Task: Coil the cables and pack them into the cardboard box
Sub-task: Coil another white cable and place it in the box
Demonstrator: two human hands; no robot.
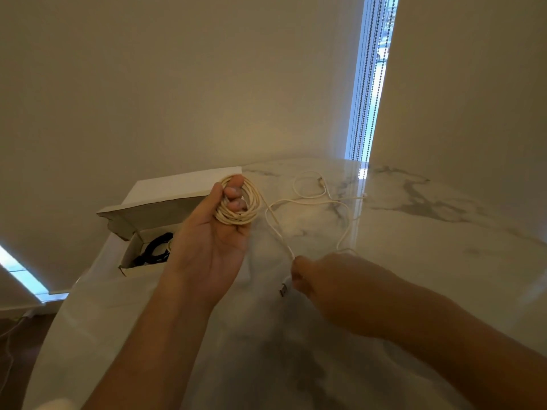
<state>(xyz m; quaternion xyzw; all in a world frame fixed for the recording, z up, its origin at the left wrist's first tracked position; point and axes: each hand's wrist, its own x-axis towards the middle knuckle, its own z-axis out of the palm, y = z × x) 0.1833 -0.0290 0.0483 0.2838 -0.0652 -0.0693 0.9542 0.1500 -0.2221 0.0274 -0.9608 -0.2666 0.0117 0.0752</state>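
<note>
My left hand [213, 232] is raised above the table and holds a coil of thin cream cable [250, 202] wound around its fingers. The loose rest of that cable [340, 202] trails in loops across the marble table to the right. My right hand [322, 276] pinches the strand running down from the coil, close to the tabletop. A small dark plug [283, 290] lies just left of that hand. The open cardboard box [154, 214] stands at the table's left edge behind my left hand, with a coiled black cable [155, 250] inside.
The white marble table [429, 232] runs to the walls at the back and right. Bead chains of a window blind [370, 84] hang at the back corner. The table's left edge drops to a dark floor [17, 350].
</note>
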